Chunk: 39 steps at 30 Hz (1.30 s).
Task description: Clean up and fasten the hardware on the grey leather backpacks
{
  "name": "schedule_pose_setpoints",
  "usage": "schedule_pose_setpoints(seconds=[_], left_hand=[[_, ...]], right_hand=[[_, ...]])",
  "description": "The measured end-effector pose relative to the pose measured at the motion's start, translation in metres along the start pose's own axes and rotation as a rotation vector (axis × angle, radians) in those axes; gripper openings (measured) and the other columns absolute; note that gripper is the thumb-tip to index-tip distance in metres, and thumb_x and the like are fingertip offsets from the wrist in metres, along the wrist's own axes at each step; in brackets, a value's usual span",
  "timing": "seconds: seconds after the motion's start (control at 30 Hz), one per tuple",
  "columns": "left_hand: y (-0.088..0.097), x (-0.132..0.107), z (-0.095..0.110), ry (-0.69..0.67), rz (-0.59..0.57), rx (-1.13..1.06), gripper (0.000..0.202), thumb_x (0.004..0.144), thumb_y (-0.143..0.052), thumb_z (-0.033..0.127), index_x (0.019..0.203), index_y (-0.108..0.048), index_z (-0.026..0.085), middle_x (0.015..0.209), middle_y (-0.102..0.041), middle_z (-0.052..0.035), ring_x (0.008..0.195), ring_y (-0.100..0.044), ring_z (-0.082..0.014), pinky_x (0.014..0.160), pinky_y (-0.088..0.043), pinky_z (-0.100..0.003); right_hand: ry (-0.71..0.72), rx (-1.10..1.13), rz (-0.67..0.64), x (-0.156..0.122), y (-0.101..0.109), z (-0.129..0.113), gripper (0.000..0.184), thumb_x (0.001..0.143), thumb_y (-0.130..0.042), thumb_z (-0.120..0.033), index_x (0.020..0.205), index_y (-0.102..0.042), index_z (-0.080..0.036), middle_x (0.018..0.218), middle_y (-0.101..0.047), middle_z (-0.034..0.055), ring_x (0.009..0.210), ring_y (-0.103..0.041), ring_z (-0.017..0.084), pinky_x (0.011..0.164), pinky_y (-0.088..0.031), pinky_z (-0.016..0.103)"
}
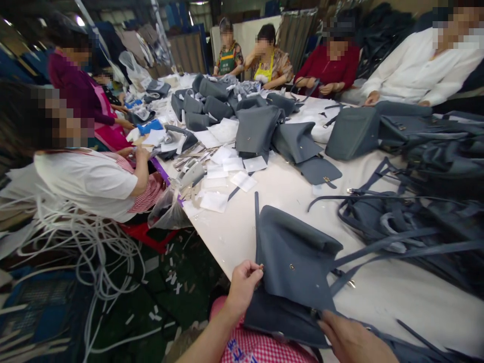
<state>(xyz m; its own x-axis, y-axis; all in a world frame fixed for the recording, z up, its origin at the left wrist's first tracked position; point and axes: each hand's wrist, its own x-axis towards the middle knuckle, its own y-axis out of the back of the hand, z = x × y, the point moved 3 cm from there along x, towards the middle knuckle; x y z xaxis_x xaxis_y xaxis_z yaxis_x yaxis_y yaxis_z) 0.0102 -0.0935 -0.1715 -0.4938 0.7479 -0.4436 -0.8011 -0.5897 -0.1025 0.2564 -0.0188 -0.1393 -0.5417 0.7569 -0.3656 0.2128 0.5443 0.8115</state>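
Big white table, grey bag lying dead ahead between both hands, left hand pinching its left edge, right hand on the bottom corner, grip unclear.

A long white table ran away from the near edge, and a grey bag lay open at that edge. White paper slips were scattered along its left side. A heap of folded bags lay at the far end, and tangled straps covered the right.
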Motion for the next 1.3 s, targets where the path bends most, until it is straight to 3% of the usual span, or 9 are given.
schedule_pose_setpoints(seconds=[0.03, 0.13, 0.27, 0.47, 0.57, 0.77, 0.93, 1.17, 1.3], left_hand=[[-0.001, -0.002, 0.001, -0.007, -0.007, 0.007, 0.018, 0.067, -0.067, 0.032, 0.063, -0.056, 0.017, 0.055, -0.049, 0.0052, 0.054, -0.043, -0.0101, 0.055, -0.033, -0.023], [-0.007, -0.01, 0.003, -0.029, -0.03, 0.029, 0.014, 0.062, -0.067, 0.022, 0.061, -0.053, 0.018, 0.058, -0.05, 0.0049, 0.058, -0.045, -0.0106, 0.058, -0.036, -0.022], [-0.014, -0.022, 0.007, -0.045, -0.041, 0.06, 0.016, 0.059, -0.066, 0.014, 0.059, -0.05, 0.018, 0.061, -0.05, 0.0046, 0.061, -0.046, -0.0114, 0.061, -0.037, -0.022], [-0.021, -0.032, 0.021, -0.066, -0.036, 0.113, 0.014, 0.063, -0.065, 0.013, 0.06, -0.053, 0.018, 0.063, -0.054, 0.0029, 0.063, -0.048, -0.0128, 0.061, -0.037, -0.023], [-0.024, -0.035, 0.029, -0.111, -0.049, 0.198, 0.014, 0.067, -0.064, 0.013, 0.06, -0.054, 0.019, 0.064, -0.055, 0.0025, 0.064, -0.048, -0.0132, 0.062, -0.037, -0.024], [-0.031, -0.038, 0.036, -0.176, -0.082, 0.324, 0.015, 0.072, -0.062, 0.012, 0.062, -0.053, 0.019, 0.066, -0.055, 0.0021, 0.066, -0.05, -0.0141, 0.064, -0.038, -0.024], [-0.033, -0.037, 0.038, -0.159, -0.093, 0.357, 0.016, 0.07, -0.063, 0.011, 0.06, -0.053, 0.019, 0.064, -0.055, 0.002, 0.067, -0.051, -0.0145, 0.064, -0.038, -0.024], [-0.033, -0.034, 0.037, -0.14, -0.094, 0.328, 0.014, 0.068, -0.065, 0.014, 0.059, -0.054, 0.019, 0.063, -0.056, 0.002, 0.065, -0.052, -0.0145, 0.063, -0.039, -0.024], [-0.03, -0.031, 0.035, -0.08, -0.089, 0.275, 0.017, 0.065, -0.066, 0.016, 0.06, -0.051, 0.019, 0.061, -0.054, 0.0031, 0.062, -0.049, -0.0131, 0.06, -0.038, -0.023]], right_hand=[[0.052, -0.028, 0.036, 0.005, 0.009, -0.016, 0.025, 0.085, -0.044, -0.04, 0.078, -0.066, -0.029, 0.066, -0.071, 0.0048, 0.062, -0.068, 0.027, 0.058, -0.046, 0.034], [0.182, 0.105, 0.105, 0.025, 0.026, -0.065, 0.033, 0.091, -0.035, -0.038, 0.082, -0.064, -0.027, 0.078, -0.071, 0.0057, 0.073, -0.067, 0.024, 0.07, -0.047, 0.034], [0.148, 0.358, -0.002, 0.045, 0.019, -0.096, 0.029, 0.088, -0.04, -0.036, 0.079, -0.066, -0.025, 0.076, -0.072, 0.0034, 0.074, -0.067, 0.022, 0.072, -0.047, 0.033], [-0.066, 0.706, -0.148, 0.047, -0.002, -0.09, 0.018, 0.076, -0.057, -0.037, 0.081, -0.067, -0.023, 0.064, -0.062, -0.0021, 0.06, -0.057, 0.018, 0.052, -0.044, 0.026], [-0.093, 0.844, -0.109, 0.045, -0.003, -0.088, 0.02, 0.073, -0.064, -0.037, 0.085, -0.067, -0.021, 0.065, -0.061, -0.0024, 0.058, -0.055, 0.016, 0.051, -0.044, 0.024], [0.06, 0.727, 0.087, 0.04, 0.005, -0.088, 0.02, 0.081, -0.063, -0.038, 0.071, -0.067, -0.021, 0.072, -0.066, 0.0008, 0.062, -0.058, 0.017, 0.06, -0.046, 0.026], [0.047, 0.758, 0.059, 0.043, 0.007, -0.086, 0.023, 0.083, -0.06, -0.036, 0.065, -0.058, -0.022, 0.066, -0.058, -0.0013, 0.058, -0.055, 0.016, 0.056, -0.045, 0.025], [0.286, 0.45, 0.117, 0.04, 0.004, -0.083, 0.021, 0.09, -0.045, -0.028, 0.07, -0.051, -0.024, 0.071, -0.056, -0.0005, 0.068, -0.057, 0.017, 0.066, -0.044, 0.029], [0.228, 0.459, 0.162, 0.025, 0.004, -0.063, 0.024, 0.09, -0.043, -0.033, 0.069, -0.049, -0.025, 0.074, -0.06, 0.0018, 0.069, -0.059, 0.019, 0.067, -0.046, 0.029]])
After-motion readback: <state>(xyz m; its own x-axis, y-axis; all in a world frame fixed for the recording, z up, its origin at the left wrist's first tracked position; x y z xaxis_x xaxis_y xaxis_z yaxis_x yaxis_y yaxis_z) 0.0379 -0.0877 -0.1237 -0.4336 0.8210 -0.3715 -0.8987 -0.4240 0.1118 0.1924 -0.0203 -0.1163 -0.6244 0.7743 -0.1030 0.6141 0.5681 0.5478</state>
